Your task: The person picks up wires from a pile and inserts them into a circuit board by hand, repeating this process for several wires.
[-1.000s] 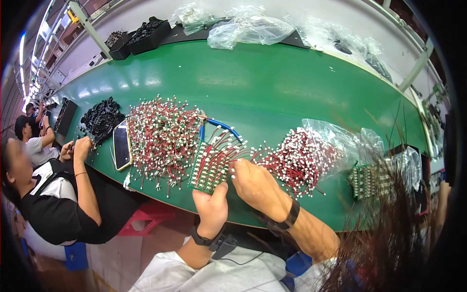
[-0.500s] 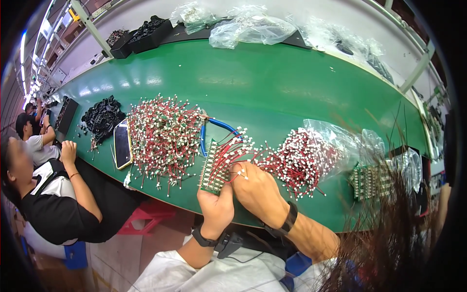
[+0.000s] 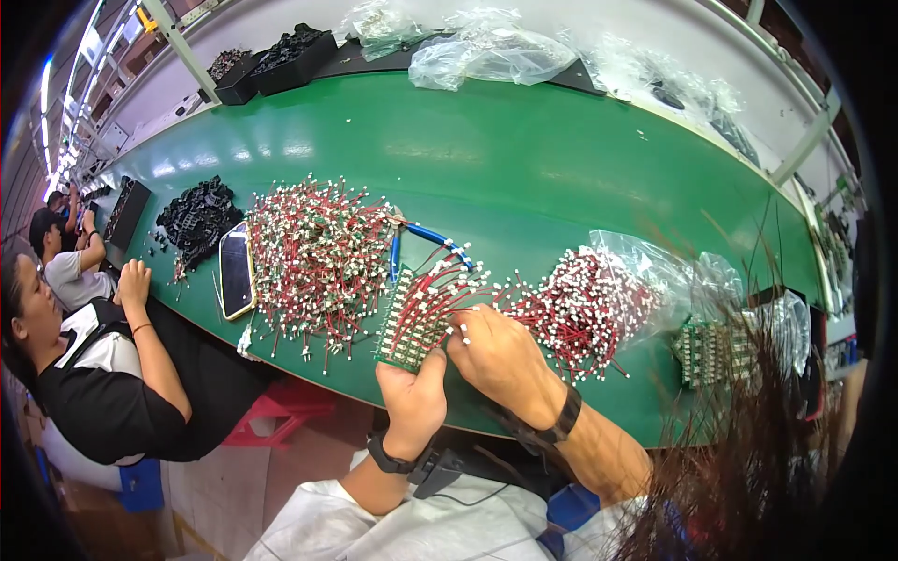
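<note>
My left hand (image 3: 412,400) is closed on the lower end of a green circuit board panel (image 3: 400,341), thumb on its face. Red wires with white connectors stand out from the panel toward the upper right. Close beside its right edge, my right hand (image 3: 505,360) pinches a red wire lead (image 3: 463,329), its white connector showing at the fingertips. The wire's other end is hidden. Right of my hands lies a heap of loose red wire leads (image 3: 585,304). To the left is a large pile of small boards with red wires (image 3: 318,271).
Blue-handled pliers (image 3: 394,257) lie behind the panel. A phone (image 3: 237,271) and black plastic parts (image 3: 198,220) are farther left. More board panels (image 3: 711,351) stand at right near a clear plastic bag (image 3: 645,266). A co-worker (image 3: 112,374) sits at left.
The panel in my left hand has tilted slightly and shifted a little left. My right hand stays beside it, still pinching the wire lead.
</note>
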Motion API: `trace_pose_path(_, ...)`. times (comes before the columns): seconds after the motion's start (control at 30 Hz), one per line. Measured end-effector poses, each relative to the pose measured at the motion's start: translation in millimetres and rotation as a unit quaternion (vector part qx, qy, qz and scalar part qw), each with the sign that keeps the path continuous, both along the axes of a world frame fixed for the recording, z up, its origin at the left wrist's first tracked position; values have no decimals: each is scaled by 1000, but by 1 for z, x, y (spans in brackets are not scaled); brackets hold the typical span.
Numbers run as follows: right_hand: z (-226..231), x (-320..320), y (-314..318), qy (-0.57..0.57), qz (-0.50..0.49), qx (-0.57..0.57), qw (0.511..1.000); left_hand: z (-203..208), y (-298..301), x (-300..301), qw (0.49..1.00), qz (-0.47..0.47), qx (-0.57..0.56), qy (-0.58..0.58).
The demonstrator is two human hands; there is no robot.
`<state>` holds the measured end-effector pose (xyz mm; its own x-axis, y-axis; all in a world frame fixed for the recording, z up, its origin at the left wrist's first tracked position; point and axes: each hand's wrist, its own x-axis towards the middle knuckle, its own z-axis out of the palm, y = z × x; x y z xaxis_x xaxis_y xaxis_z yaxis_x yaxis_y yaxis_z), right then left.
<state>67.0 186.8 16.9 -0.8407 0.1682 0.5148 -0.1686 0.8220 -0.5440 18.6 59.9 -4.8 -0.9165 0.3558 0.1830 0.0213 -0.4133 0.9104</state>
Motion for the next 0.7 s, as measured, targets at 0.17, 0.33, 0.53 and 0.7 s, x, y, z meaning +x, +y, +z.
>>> trace_pose_path(0.17,-4,-1,1,19,-3,10,1000,0,2,3,1000,-9,-4,5)
trace_pose_path(0.33,7,4,-3,-20,-21,49,998,-2,0,3,995,-17,-80,49)
trace_pose_path(0.53,4,5,-2,-36,-25,109,993,-5,-5,-4,994,-23,-83,70)
trace_pose_path(0.7,4,3,-3,-25,-36,119,992,1,-9,-3,991,-24,-112,73)
